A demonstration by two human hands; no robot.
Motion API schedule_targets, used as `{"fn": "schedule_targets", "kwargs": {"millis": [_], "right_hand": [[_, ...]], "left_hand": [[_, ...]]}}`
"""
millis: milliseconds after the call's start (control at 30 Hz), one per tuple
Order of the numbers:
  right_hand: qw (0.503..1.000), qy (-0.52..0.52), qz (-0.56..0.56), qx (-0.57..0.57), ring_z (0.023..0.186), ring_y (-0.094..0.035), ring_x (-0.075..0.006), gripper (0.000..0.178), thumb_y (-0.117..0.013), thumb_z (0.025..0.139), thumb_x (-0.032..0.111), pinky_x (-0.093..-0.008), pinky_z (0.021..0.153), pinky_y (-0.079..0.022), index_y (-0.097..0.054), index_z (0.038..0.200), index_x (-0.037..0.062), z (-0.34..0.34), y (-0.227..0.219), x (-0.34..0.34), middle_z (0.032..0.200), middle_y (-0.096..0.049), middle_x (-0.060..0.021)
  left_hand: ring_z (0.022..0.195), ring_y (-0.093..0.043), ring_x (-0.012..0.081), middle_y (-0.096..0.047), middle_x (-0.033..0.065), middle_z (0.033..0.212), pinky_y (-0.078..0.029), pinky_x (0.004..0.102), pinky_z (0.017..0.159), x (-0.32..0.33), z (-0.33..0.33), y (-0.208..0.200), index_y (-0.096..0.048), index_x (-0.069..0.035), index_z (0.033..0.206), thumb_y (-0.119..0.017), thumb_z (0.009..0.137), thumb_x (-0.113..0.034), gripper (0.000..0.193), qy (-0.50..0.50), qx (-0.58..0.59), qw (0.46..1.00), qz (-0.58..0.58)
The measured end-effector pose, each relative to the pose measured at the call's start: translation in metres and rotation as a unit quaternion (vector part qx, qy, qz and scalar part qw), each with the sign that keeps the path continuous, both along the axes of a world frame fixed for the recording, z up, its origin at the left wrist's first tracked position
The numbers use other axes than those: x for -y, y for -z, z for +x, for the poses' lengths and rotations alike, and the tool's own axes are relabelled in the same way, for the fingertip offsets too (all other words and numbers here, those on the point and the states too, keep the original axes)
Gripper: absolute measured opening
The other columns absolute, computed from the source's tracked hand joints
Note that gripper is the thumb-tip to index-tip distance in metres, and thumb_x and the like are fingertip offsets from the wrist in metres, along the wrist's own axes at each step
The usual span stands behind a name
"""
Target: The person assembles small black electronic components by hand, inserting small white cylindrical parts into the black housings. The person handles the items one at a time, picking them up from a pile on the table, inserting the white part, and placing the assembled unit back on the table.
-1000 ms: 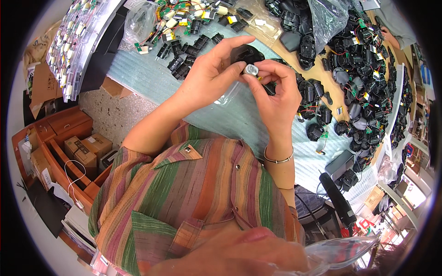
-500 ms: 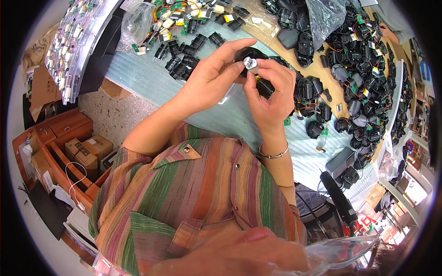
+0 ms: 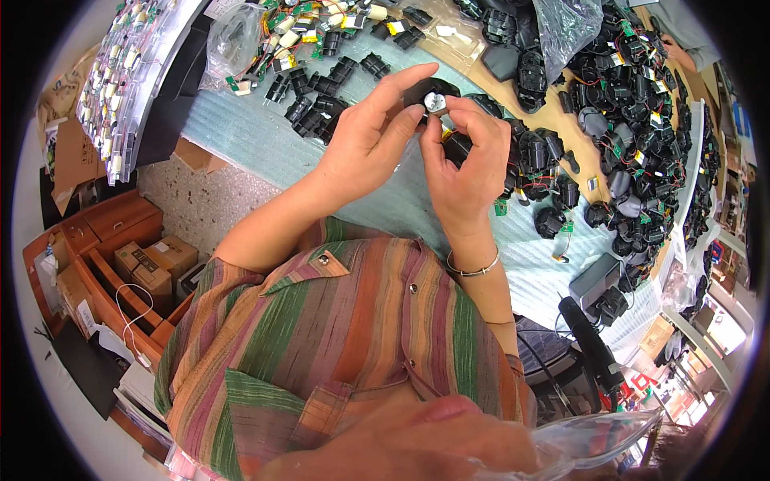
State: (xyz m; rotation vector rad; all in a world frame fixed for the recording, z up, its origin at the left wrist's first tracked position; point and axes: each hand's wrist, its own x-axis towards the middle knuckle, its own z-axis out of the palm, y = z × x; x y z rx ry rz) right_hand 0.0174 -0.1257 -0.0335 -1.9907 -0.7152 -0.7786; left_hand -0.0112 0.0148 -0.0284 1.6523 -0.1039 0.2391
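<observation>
In front of my chest, above the mat, both hands are raised and close together. My right hand [image 3: 473, 156] pinches a small silver cylindrical metal part [image 3: 435, 103] between thumb and forefinger, its round end facing up. Opposite it, my left hand [image 3: 365, 144] curls thumb and forefinger around a black rounded plastic part [image 3: 419, 93], partly hidden behind the fingers and the silver piece. The left thumb's tip lies beside the silver part; whether they touch I cannot tell.
Black plastic housings [image 3: 319, 112] sit on the pale foam mat [image 3: 241, 128], with wired battery cells behind. A large heap of black assemblies [image 3: 626, 160] covers the right side. A black-handled tool [image 3: 589, 341] stands at lower right. Another person's hand [image 3: 678, 52] shows at far right.
The silver part has tilted, so its end faces upward more and less of its side shows. Both hands have shifted slightly left, keeping their grips.
</observation>
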Motion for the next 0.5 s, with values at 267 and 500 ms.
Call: {"fn": "schedule_targets", "kwargs": {"millis": [267,500], "right_hand": [[0.994,-0.071,0.073,-0.041,0.09,-0.064,-0.0259,0.035,-0.076,0.078,-0.005,-0.0357,0.078,-0.049,-0.06,0.107,0.0039,0.003,0.0,0.002,0.106,-0.069,-0.0136],[0.982,-0.043,0.175,-0.061,0.085,-0.063,-0.0234,0.027,-0.074,0.079,-0.005,-0.0334,0.077,-0.047,-0.063,0.102,0.0039,0.007,0.005,0.011,0.1,-0.069,-0.0112]], "left_hand": [[0.09,-0.061,0.0066,-0.063,0.0034,0.101,-0.055,0.0217,0.074,-0.004,0.005,0.0,-0.051,-0.005,0.134,-0.06,0.098,-0.006,0.037,-0.001,-0.041,0.994,-0.102],[0.096,-0.063,0.0107,-0.063,0.0069,0.107,-0.059,0.0268,0.073,-0.041,0.018,-0.008,-0.05,-0.002,0.13,-0.057,0.098,-0.003,0.032,-0.024,0.017,0.99,-0.135]]}}
